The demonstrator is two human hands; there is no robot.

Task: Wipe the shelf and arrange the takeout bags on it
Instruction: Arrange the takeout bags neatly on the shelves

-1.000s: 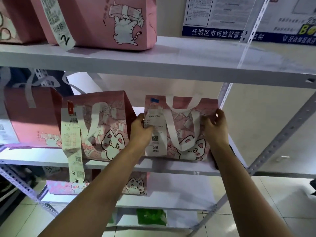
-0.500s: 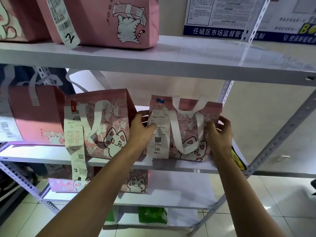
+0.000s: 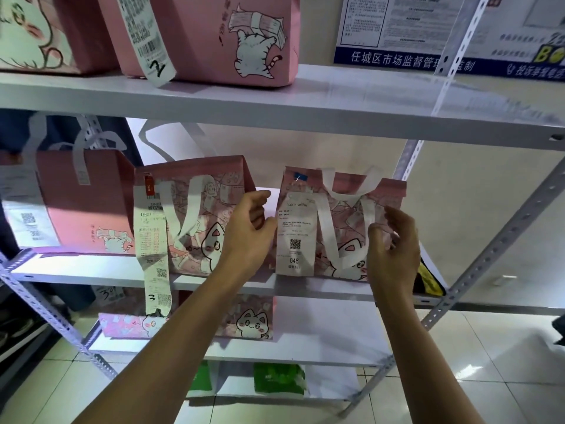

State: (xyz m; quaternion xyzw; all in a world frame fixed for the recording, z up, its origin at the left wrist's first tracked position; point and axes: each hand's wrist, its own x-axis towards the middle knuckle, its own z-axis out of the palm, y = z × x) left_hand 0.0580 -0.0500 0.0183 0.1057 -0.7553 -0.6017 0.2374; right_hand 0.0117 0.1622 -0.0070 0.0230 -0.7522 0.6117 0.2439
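Note:
A pink cat-print takeout bag with white handles and a receipt marked 046 stands upright on the white middle shelf, right of centre. My left hand is at the bag's left edge, fingers loosely curled, thumb touching the edge of the receipt. In front of the bag's right side is my right hand, with relaxed, curved fingers that grip nothing I can see. To its left stand a second cat-print bag with a long hanging receipt and a plain pink bag.
More pink bags stand on the top shelf and the lower shelf. A yellow and black item lies at the middle shelf's right end. Green packs sit on the bottom shelf. A perforated metal upright slants at the right.
Both hands gripped the sides of the 046 bag before. Now their fingers have loosened and drawn slightly off it. The bag stands in the same spot.

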